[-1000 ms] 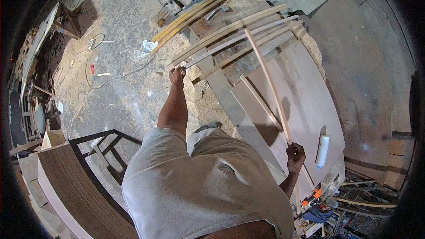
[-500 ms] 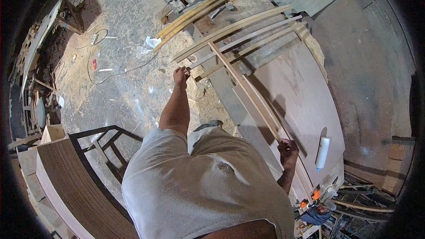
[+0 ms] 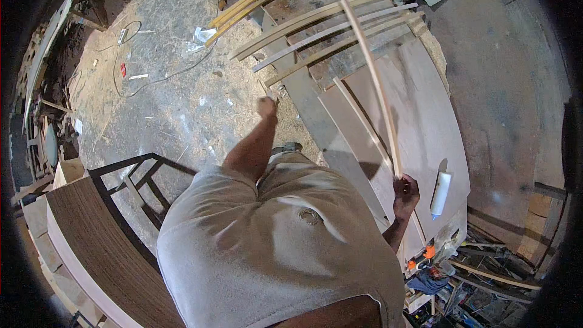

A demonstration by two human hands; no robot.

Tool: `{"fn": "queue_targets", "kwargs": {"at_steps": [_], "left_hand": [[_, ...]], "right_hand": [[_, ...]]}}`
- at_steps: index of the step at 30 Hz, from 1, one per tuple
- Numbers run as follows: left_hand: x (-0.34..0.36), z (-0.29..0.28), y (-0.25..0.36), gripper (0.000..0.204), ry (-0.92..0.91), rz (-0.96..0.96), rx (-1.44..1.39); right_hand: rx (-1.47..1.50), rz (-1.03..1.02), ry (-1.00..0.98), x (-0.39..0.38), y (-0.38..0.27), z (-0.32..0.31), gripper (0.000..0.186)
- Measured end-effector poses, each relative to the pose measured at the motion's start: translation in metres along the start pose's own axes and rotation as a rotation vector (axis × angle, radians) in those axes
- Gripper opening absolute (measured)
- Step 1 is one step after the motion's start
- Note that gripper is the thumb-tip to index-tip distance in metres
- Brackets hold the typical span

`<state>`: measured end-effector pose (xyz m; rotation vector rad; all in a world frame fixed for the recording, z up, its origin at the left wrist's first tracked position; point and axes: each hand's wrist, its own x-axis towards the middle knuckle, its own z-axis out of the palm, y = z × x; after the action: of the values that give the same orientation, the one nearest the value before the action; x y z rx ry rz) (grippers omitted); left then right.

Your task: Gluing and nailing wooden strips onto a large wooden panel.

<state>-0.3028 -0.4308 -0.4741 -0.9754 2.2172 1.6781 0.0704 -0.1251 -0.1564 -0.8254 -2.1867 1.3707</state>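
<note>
A long thin wooden strip is gripped at its near end by the right hand, whose fingers are closed around it. The strip rises from that hand and runs away over the large plywood sheet, its far end lying across the bundle of curved wooden slats at the head of the bench. Compared with half a second ago, the far end has been swung to the right: it then pointed toward the left hand, and now it points up past the slats, much as it did a second ago. The right hand has been kept at nearly the same place near the edge of the sheet.

The left hand is held out at the end of a stretched arm, by the near ends of the slats and the corner of a grey plank. It appears closed, but what it holds, if anything, cannot be told. Its place is little changed from the earlier views.

A white tube lies on the sheet just beside the right hand, as before. A sawdust-strewn floor is seen to the left, with a black cable lying on it, and a black metal frame stands near the person's left side.
</note>
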Motion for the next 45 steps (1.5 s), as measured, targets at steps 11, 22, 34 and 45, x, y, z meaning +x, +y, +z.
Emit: {"fn": "queue_targets", "kwargs": {"at_steps": [11,22,34,45], "left_hand": [[-0.178,0.084,0.064,0.035,-0.958,0.408,0.220],[-0.185,0.071,0.102,0.033,-1.021,0.216,0.196],[-0.127,0.050,0.146,0.021,-0.554,0.915,0.380],[-0.155,0.030,0.088,0.023,-0.575,0.835,0.569]], "right_hand": [[-0.074,0.013,0.029,-0.014,0.011,-0.017,0.018],[-0.172,-0.012,-0.019,-0.016,0.034,-0.006,0.021],[0.026,0.157,0.106,-0.036,0.057,-0.010,0.023],[0.141,0.161,0.150,-0.098,0.201,-0.083,0.013]]}}
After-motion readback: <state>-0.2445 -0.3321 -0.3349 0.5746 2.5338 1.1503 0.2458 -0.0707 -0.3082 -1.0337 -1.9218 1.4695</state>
